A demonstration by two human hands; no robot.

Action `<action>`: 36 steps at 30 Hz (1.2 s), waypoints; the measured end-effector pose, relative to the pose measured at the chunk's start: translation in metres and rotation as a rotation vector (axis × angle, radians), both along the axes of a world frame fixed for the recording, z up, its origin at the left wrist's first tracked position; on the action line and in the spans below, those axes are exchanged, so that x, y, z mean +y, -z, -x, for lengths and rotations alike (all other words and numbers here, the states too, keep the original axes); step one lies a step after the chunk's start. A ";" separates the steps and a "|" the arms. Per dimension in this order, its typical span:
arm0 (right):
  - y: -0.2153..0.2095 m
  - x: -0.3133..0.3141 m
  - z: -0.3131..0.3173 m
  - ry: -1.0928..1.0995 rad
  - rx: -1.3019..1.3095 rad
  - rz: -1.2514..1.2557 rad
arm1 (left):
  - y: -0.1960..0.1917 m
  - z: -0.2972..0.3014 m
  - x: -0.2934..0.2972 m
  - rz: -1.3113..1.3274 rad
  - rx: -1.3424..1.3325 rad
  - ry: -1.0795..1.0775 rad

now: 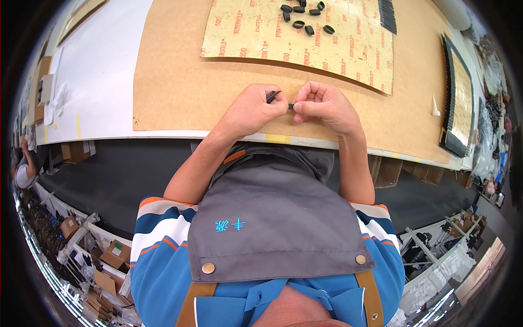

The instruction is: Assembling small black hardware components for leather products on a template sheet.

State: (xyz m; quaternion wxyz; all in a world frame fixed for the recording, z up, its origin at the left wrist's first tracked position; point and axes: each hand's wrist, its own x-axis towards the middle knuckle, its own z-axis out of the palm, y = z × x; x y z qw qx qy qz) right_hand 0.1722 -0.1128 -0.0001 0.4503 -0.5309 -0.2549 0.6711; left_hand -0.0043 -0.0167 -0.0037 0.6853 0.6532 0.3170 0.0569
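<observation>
Both my hands meet over the near part of the brown board (180, 92). My left hand (251, 109) is closed around a thin black strip (272, 96), whose pointed end sticks up past the curled fingers. My right hand (328, 109) pinches a small black piece (291, 107) between thumb and fingertips, close against the left fingertips. Whether this piece and the strip are one is hidden by the fingers. Beyond my hands, several small black loops (298, 24) lie scattered on a yellow sheet (245, 46) with red print.
A row of flat black strips (387, 15) lies at the sheet's far right corner. At the right stands a panel edged with black strips (456, 98), beside a white cone-shaped tip (435, 106). Cardboard boxes (42, 90) sit at the far left. Another person (24, 169) is beyond.
</observation>
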 end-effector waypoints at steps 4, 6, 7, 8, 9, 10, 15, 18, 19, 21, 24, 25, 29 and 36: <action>0.001 0.000 0.000 0.000 0.007 -0.010 | 0.002 0.001 0.000 -0.001 0.001 0.008; 0.001 0.000 0.001 -0.002 0.008 -0.010 | 0.003 0.001 0.001 -0.003 0.003 0.022; 0.000 0.001 0.001 -0.002 0.008 -0.005 | 0.004 0.001 0.001 -0.003 0.003 0.022; -0.001 0.001 0.001 -0.003 0.009 0.001 | 0.004 0.001 0.001 0.004 0.006 0.022; -0.001 0.001 0.001 -0.002 0.009 0.001 | 0.004 0.002 0.001 0.011 0.009 0.022; -0.002 0.001 0.002 -0.003 0.006 0.005 | 0.004 0.002 0.001 0.011 0.009 0.021; 0.003 -0.001 0.002 -0.006 -0.033 0.002 | 0.005 0.000 -0.003 -0.019 -0.091 -0.011; 0.001 -0.001 0.006 0.014 0.004 0.005 | 0.000 0.003 -0.001 -0.015 -0.036 0.045; 0.001 -0.001 0.005 -0.025 0.033 -0.023 | -0.001 0.003 -0.001 -0.017 -0.037 0.057; -0.001 -0.002 0.003 -0.060 0.062 -0.052 | -0.002 0.004 -0.001 0.026 -0.048 0.029; -0.007 -0.006 -0.006 -0.016 0.032 0.001 | -0.006 0.005 -0.001 0.063 -0.032 0.037; -0.008 -0.008 -0.010 -0.062 -0.031 -0.008 | -0.006 0.005 0.000 0.065 -0.030 0.037; -0.008 -0.008 -0.011 -0.211 -0.087 -0.008 | -0.006 0.003 0.002 0.051 -0.030 0.034; -0.017 -0.006 0.008 -0.201 -0.322 -0.047 | -0.009 0.005 0.004 0.077 -0.019 0.073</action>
